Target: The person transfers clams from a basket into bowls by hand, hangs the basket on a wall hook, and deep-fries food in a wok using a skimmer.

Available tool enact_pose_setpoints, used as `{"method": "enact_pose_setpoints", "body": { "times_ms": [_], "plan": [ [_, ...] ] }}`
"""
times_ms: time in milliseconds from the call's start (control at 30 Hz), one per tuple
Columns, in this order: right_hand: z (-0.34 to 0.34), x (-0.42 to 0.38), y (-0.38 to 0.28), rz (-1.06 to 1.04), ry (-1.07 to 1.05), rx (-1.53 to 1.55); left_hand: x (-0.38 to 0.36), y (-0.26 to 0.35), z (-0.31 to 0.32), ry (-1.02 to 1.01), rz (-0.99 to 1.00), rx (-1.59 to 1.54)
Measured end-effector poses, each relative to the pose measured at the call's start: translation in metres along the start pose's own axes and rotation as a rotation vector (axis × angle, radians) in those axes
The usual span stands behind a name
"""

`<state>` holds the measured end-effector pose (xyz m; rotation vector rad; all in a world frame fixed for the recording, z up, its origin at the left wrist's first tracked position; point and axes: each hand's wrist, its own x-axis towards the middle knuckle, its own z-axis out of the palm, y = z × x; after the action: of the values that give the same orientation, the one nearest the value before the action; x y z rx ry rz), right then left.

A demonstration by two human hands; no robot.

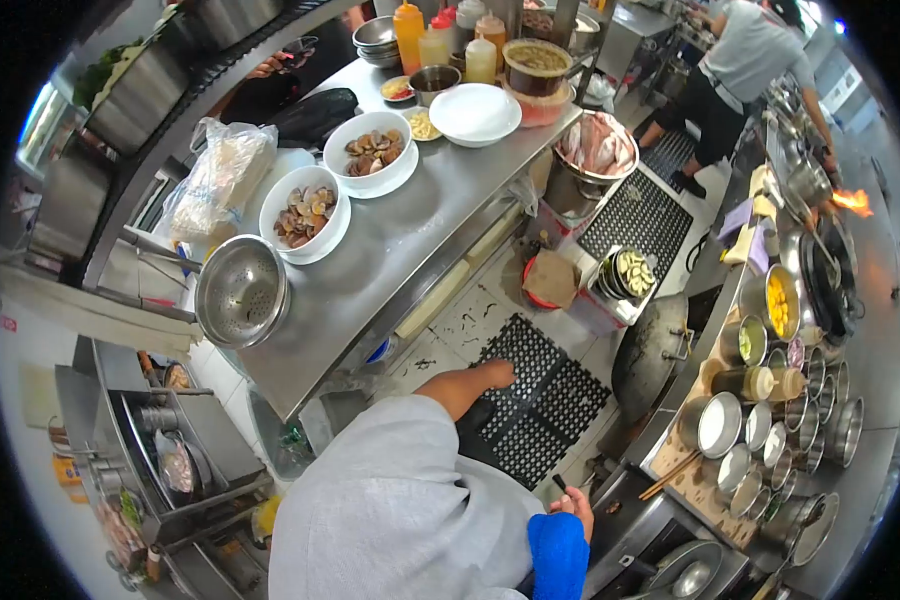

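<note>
My left hand (499, 374) hangs low over the black perforated floor mat (540, 400); its fingers are too small and foreshortened to make out. My right hand (579, 512) is closed around a thin black handle (560, 483), beside a blue cloth (558, 553); what the handle belongs to is hidden. Ahead on the left, the steel counter (410, 235) bears two white bowls of clams (306, 216) (374, 153), a white dish (475, 114) and a steel colander (242, 291).
Right of me, a stove line holds a wok (815, 275), a pan of yellow pieces (782, 300) and several steel containers (718, 425). A flame (852, 202) rises near a co-worker (755, 60). A bucket with a brown cover (551, 279) stands on the floor.
</note>
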<state>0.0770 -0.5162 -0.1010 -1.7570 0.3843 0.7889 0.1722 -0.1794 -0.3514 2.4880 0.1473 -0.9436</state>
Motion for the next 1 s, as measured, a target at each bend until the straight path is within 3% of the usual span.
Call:
{"method": "enact_pose_setpoints", "body": {
  "times_ms": [100,167,267,333,400,433,500,633,733,800,867,1000],
  "plan": [
    [0.0,0.001,0.016,-0.023,0.098,-0.14,-0.015,0.012,-0.02,0.053,-0.102,-0.265],
    [-0.004,0.002,0.028,-0.059,0.09,-0.162,-0.013,0.01,-0.011,0.009,0.181,0.147],
    [0.012,-0.012,0.032,-0.102,0.124,-0.347,-0.042,-0.003,0.012,-0.015,0.204,0.2],
    [0.013,-0.005,0.077,-0.115,0.164,-0.155,-0.054,-0.021,0.035,-0.031,0.287,0.293],
    [0.021,-0.015,0.104,-0.131,0.039,-0.2,-0.067,-0.046,0.055,-0.214,0.339,0.445],
    [0.025,-0.018,0.121,-0.146,0.106,-0.142,-0.091,-0.048,0.062,-0.072,0.006,0.138],
    [0.025,-0.027,0.169,-0.114,0.047,-0.511,-0.122,-0.055,0.064,-0.169,0.086,0.248],
    [0.028,-0.066,0.282,-0.045,0.038,-0.173,-0.14,-0.062,0.105,-0.205,0.189,0.453],
    [0.039,-0.112,0.341,0.06,0.083,-0.085,-0.183,-0.003,0.1,-0.248,0.308,0.515],
    [0.048,-0.143,0.372,0.11,0.11,-0.02,-0.166,0.013,0.142,-0.202,0.422,0.57],
    [0.056,-0.17,0.399,0.142,0.146,0.042,-0.187,0.065,0.155,-0.229,0.249,0.337],
    [0.091,-0.228,0.452,0.171,0.236,0.236,-0.245,0.129,0.183,-0.277,0.357,0.197]
  ]
}}
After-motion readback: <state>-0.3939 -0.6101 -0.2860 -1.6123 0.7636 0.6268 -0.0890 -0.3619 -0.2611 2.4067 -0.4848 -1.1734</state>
